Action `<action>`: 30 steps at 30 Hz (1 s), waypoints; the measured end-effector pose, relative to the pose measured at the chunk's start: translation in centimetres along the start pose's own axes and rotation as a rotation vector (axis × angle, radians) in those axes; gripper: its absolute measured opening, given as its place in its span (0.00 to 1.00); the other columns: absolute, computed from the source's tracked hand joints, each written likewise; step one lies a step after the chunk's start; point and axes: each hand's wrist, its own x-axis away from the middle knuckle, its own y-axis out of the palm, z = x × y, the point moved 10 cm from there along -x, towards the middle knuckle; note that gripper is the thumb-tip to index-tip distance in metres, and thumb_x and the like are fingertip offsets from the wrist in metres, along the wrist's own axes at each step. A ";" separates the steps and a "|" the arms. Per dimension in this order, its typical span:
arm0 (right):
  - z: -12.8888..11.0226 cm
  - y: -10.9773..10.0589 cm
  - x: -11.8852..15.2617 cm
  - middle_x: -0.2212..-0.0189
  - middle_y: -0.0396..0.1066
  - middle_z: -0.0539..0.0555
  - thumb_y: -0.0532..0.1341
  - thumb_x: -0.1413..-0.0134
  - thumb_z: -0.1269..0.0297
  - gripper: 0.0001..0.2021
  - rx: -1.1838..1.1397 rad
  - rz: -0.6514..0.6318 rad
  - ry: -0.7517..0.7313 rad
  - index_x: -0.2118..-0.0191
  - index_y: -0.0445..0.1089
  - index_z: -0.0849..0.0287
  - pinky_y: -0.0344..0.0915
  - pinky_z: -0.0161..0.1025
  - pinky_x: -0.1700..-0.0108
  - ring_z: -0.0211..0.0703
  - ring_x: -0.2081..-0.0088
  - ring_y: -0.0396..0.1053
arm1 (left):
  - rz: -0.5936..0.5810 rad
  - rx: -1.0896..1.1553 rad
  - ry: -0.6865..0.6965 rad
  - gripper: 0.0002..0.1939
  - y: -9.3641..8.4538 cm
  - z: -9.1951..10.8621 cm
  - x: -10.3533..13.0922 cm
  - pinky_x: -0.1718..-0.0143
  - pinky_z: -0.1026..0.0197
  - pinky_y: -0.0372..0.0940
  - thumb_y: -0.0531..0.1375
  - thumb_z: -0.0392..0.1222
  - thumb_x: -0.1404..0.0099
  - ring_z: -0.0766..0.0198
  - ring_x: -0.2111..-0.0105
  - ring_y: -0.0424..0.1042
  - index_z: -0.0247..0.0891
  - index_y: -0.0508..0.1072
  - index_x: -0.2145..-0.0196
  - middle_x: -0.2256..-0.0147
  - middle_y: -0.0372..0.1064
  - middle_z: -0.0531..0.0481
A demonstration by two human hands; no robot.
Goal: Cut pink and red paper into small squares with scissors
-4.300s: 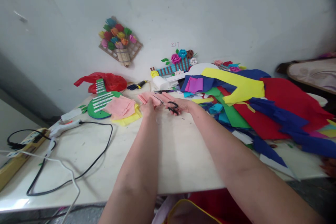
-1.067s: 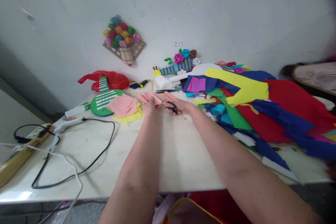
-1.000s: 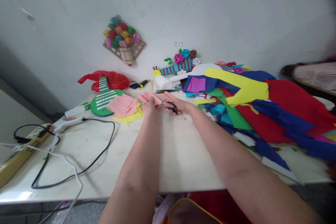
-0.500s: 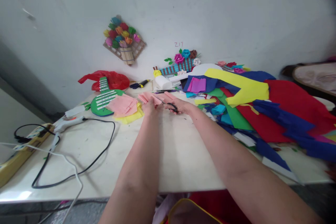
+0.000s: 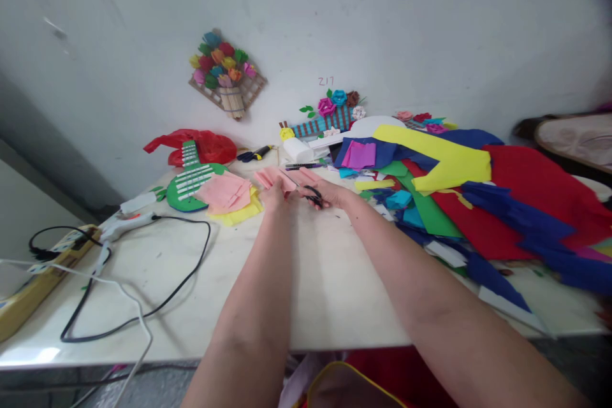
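Note:
My left hand [image 5: 276, 195] is closed on a folded piece of pink crepe paper [image 5: 268, 177] near the middle of the table. In my right hand [image 5: 329, 193] is a pair of black-handled scissors [image 5: 313, 196], with the blades pointing left across the pink paper. More pink paper [image 5: 306, 174] shows just behind the scissors. Left of my left hand lies a stack of pink sheets [image 5: 227, 194] over yellow paper [image 5: 239, 212], partly on a green guitar-shaped piece [image 5: 194, 183] with white strips.
A glue gun [image 5: 129, 224] with a looping black cord and a power strip [image 5: 43, 274] lie at the left. Coloured sheets, among them red [image 5: 540, 191] and yellow ones [image 5: 440, 162], pile up at the right. Pliers [image 5: 258, 153] and a red plastic bag [image 5: 208, 145] sit by the wall.
The scissors have turned slightly, and their blades now show more clearly against the pink paper. Both hands stay in nearly the same place.

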 end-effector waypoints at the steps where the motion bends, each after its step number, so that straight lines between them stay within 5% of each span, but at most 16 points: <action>1: -0.1 0.1 -0.1 0.80 0.65 0.48 0.59 0.44 0.49 0.23 -0.001 -0.003 -0.018 0.48 0.67 0.58 0.47 0.25 0.86 0.31 0.83 0.60 | -0.006 -0.001 0.000 0.07 0.0 -0.1 -0.1 0.71 0.61 0.70 0.62 0.33 0.42 0.64 0.71 0.71 0.36 0.65 0.69 0.72 0.65 0.51; 13: 0.0 0.4 -0.7 0.83 0.61 0.45 0.60 0.44 0.50 0.16 -0.065 0.030 0.023 0.58 0.68 0.58 0.45 0.25 0.87 0.30 0.84 0.56 | -0.009 0.021 0.005 0.06 0.1 -0.3 -0.4 0.73 0.61 0.70 0.62 0.33 0.43 0.66 0.73 0.70 0.36 0.67 0.68 0.72 0.65 0.51; 30: 0.4 0.2 -1.2 0.84 0.59 0.43 0.61 0.44 0.57 0.11 -0.077 0.051 0.000 0.59 0.68 0.58 0.48 0.25 0.85 0.28 0.86 0.55 | -0.031 0.046 0.028 0.06 0.1 -0.3 -0.8 0.72 0.62 0.71 0.62 0.33 0.42 0.65 0.71 0.72 0.36 0.67 0.68 0.70 0.67 0.49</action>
